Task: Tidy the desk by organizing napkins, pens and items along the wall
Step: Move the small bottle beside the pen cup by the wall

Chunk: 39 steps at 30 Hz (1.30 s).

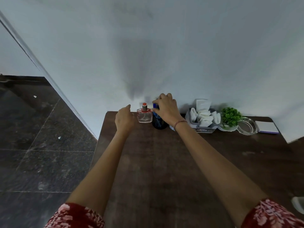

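**Right hand on dark bottle at the wall line; left hand free beside perfume bottle**

Patterned red sleeves sit nearest the lens, both forearms running forward over the dark wooden desk (164, 162) toward the wall (181, 55).

Right hand (166, 109): fingers curled down over the top of the dark blue bottle (158, 123), thumb at its cap. Contact appears made; whether the grip is firm cannot be told. That bottle stands upright, long axis vertical, at the desk's far edge.

Left hand (124, 119): loosely curled, holding nothing, just beside the clear perfume bottle (144, 115) on its left, apart from the glass.

Both bottles stand side by side, nearly touching, directly ahead of the hands. Farther right along the wall lie the napkin holder (202, 119), small green plant (231, 116), glass ashtray (247, 125) and notepad (267, 127).

Judgement: any shift of the dark bottle runs sideways along the wall. The right hand is placed for it; the perfume bottle alongside risks a knock.
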Each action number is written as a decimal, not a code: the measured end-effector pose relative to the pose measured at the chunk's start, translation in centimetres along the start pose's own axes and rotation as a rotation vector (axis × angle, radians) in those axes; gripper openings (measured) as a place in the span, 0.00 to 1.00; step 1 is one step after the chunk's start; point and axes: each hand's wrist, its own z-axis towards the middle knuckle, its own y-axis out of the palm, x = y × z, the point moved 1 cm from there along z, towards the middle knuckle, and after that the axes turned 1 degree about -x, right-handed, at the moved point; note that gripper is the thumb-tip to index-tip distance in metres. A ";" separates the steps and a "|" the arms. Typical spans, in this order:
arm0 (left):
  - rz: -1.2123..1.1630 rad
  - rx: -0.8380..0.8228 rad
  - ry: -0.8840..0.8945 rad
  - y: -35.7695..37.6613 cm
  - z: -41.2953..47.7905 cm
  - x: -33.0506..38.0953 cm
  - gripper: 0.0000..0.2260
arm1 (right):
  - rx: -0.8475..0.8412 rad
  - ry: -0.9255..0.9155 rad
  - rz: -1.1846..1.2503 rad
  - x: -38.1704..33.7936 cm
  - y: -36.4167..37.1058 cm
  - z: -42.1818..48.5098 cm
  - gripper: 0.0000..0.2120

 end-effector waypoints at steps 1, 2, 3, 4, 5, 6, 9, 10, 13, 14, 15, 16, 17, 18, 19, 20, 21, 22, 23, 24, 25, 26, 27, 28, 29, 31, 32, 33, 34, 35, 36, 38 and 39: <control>-0.005 0.014 0.001 -0.3 -0.9 0.5 0.17 | 0.009 0.012 0.001 0.0 -0.3 -1.0 0.17; -0.011 0.025 0.007 -0.5 -1.8 1.0 0.17 | 0.019 0.027 0.002 0.1 -0.6 -2.1 0.17; -0.014 0.032 0.013 -0.7 -2.8 1.6 0.16 | 0.029 0.044 0.004 0.2 -1.0 -3.3 0.17; -0.014 0.043 0.020 -0.8 -3.9 2.1 0.16 | 0.040 0.058 0.006 0.3 -1.3 -4.4 0.17; -0.009 0.055 0.028 -0.9 -4.9 2.6 0.15 | 0.052 0.068 0.008 0.5 -1.6 -5.6 0.17; -0.003 0.069 0.037 -0.9 -5.9 3.0 0.15 | 0.062 0.073 0.013 0.6 -1.9 -6.7 0.17; 0.008 0.094 0.065 -0.7 -8.8 4.0 0.15 | 0.064 0.080 0.040 1.1 -2.7 -9.8 0.17; 0.009 0.098 0.072 -0.6 -9.8 4.5 0.16 | 0.064 0.082 0.048 1.3 -3.0 -10.8 0.17; -0.016 0.108 0.085 -0.4 -13.0 6.0 0.17 | 0.081 0.091 0.059 2.0 -3.6 -13.9 0.17; -0.027 0.106 0.088 -0.2 -14.0 6.5 0.16 | 0.085 0.094 0.066 2.4 -3.8 -14.9 0.16; -0.037 0.101 0.091 0.1 -15.1 6.9 0.14 | 0.086 0.097 0.076 2.7 -3.8 -16.0 0.16; -0.042 0.093 0.096 0.4 -16.1 7.4 0.13 | 0.085 0.103 0.090 3.1 -3.9 -17.0 0.16; -0.043 0.085 0.102 0.7 -17.1 7.8 0.12 | 0.081 0.111 0.105 3.5 -3.9 -18.1 0.16; -0.044 0.079 0.107 1.1 -18.1 8.2 0.12 | 0.076 0.118 0.114 4.0 -3.9 -19.1 0.16; -0.047 0.069 0.110 1.6 -19.2 8.6 0.14 | 0.070 0.125 0.115 4.4 -3.8 -20.2 0.17; -0.052 0.057 0.109 2.1 -20.2 9.0 0.16 | 0.064 0.134 0.114 5.0 -3.7 -21.3 0.17; -0.054 0.045 0.107 2.6 -21.1 9.4 0.18 | 0.057 0.146 0.115 5.4 -3.6 -22.2 0.16; -0.055 0.031 0.103 3.3 -22.2 9.7 0.19 | 0.050 0.162 0.120 6.0 -3.5 -23.3 0.16; -0.059 0.012 0.100 3.9 -23.3 10.1 0.19 | 0.044 0.178 0.123 6.6 -3.4 -24.4 0.16; -0.065 -0.011 0.101 4.6 -24.4 10.4 0.20 | 0.040 0.193 0.127 7.3 -3.2 -25.5 0.15; -0.069 -0.034 0.107 5.3 -25.5 10.8 0.20 | 0.036 0.208 0.132 7.9 -2.9 -26.6 0.15; -0.071 -0.059 0.114 6.0 -26.6 11.1 0.20 | 0.032 0.226 0.139 8.6 -2.7 -27.6 0.15; -0.073 -0.082 0.118 6.7 -27.7 11.4 0.19 | 0.025 0.246 0.149 9.4 -2.5 -28.6 0.14; -0.078 -0.104 0.117 7.3 -28.8 11.7 0.19 | 0.019 0.266 0.164 10.1 -2.3 -29.6 0.14; -0.087 -0.125 0.112 8.0 -29.8 12.0 0.18 | 0.015 0.287 0.183 10.8 -2.1 -30.5 0.14; -0.113 -0.174 0.105 9.2 -31.5 12.3 0.17 | 0.011 0.326 0.230 12.2 -1.7 -32.3 0.13; -0.128 -0.199 0.101 9.8 -32.3 12.5 0.18 | 0.011 0.339 0.253 12.9 -1.4 -33.1 0.13; -0.141 -0.225 0.097 10.4 -33.0 12.6 0.18 | 0.011 0.348 0.274 13.6 -1.2 -33.9 0.12; -0.153 -0.246 0.097 10.9 -33.7 12.8 0.19 | 0.012 0.356 0.288 14.2 -1.1 -34.6 0.12; -0.161 -0.264 0.097 11.3 -34.2 12.9 0.19 | 0.009 0.365 0.296 14.7 -0.9 -35.3 0.13; -0.164 -0.283 0.100 11.8 -34.8 13.1 0.19 | 0.007 0.370 0.303 15.2 -0.8 -35.9 0.13; -0.157 -0.323 0.112 12.5 -35.7 13.4 0.18 | -0.011 0.372 0.312 15.9 -0.5 -37.0 0.16; -0.152 -0.340 0.120 12.9 -36.2 13.6 0.18 | -0.034 0.375 0.304 16.3 -0.2 -37.5 0.17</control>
